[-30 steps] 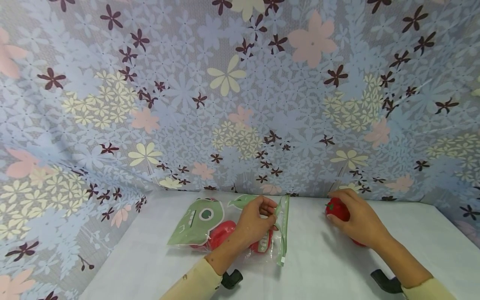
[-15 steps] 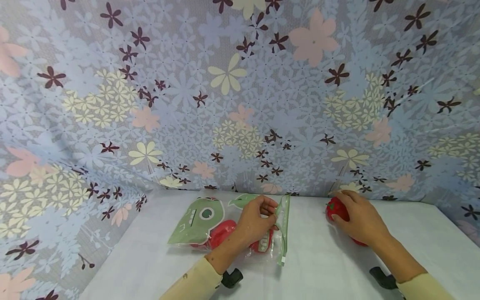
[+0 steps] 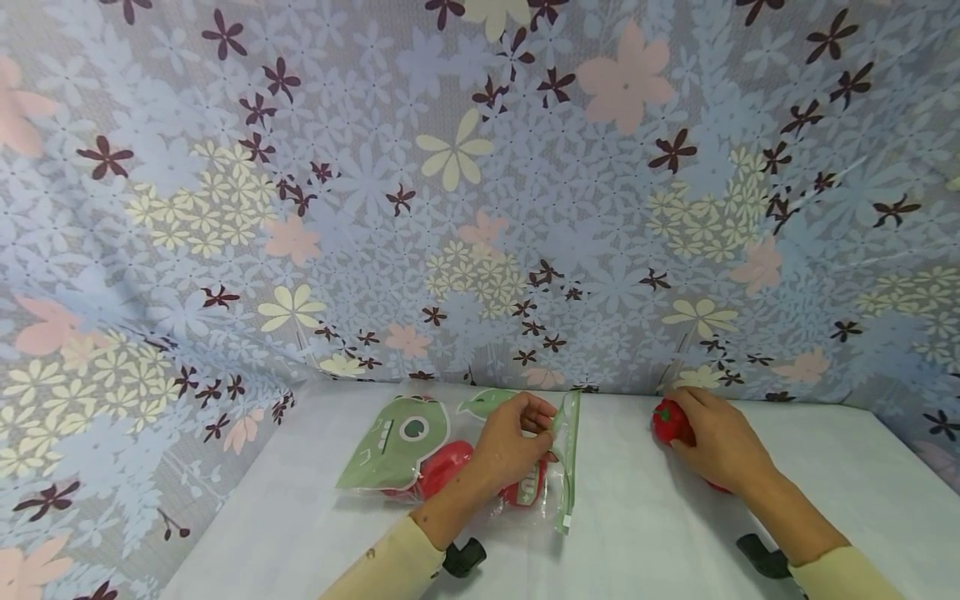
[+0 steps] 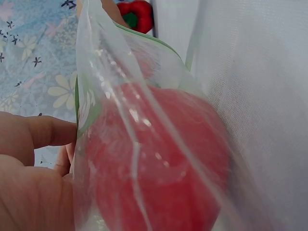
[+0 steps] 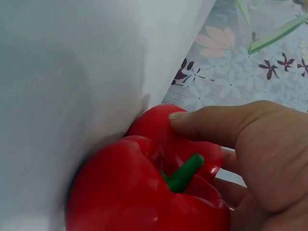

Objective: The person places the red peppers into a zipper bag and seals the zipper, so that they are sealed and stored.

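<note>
Near the mouth of a clear zip bag with green printing, my left hand pinches the bag's upper layer with curled fingers. Red bell-pepper-like shapes show through the plastic, one with a white-lettered label. Farther right, my right hand grips a red bell pepper with a green stem, which rests on the table. In the right wrist view the thumb presses on that pepper and the fingers lie behind it. A second red bell pepper sits closer to the wrist, mostly hidden by the hand in the head view.
A white cloth covers the table. Behind it hangs a flowered curtain. The bag's green zip edge faces right, toward the right hand. Black wrist mounts show under both forearms.
My right hand has shifted slightly right on the pepper, the thumb sliding along it, so more of the pepper shows. The left hand and the bag stay almost still.
</note>
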Motion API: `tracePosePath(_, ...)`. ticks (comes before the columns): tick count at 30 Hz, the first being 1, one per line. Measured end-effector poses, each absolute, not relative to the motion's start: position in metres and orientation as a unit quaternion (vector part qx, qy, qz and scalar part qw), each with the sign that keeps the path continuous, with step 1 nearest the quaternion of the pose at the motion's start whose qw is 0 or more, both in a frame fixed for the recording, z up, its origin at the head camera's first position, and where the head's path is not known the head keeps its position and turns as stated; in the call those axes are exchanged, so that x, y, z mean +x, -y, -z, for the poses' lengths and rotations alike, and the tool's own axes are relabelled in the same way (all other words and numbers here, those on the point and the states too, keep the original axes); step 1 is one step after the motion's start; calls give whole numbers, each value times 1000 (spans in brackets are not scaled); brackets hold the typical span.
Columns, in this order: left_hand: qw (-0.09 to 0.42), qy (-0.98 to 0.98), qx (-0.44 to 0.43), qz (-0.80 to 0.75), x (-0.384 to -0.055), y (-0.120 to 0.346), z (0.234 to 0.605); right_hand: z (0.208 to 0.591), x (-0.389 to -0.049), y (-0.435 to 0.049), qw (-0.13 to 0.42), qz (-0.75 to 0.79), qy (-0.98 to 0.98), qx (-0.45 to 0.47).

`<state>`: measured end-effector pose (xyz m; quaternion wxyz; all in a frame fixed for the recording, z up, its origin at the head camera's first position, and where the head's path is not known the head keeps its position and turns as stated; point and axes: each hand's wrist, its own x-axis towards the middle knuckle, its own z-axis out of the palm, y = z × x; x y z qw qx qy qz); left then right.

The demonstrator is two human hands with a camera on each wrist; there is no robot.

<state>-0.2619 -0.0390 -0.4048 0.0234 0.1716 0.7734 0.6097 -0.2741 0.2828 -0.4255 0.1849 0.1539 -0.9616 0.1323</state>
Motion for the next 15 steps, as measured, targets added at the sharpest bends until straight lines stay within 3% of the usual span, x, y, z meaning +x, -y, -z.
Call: tracePosePath(15,28,-772,171,-611,-260,39,403,433,-277,-284,239,-109,947,183)
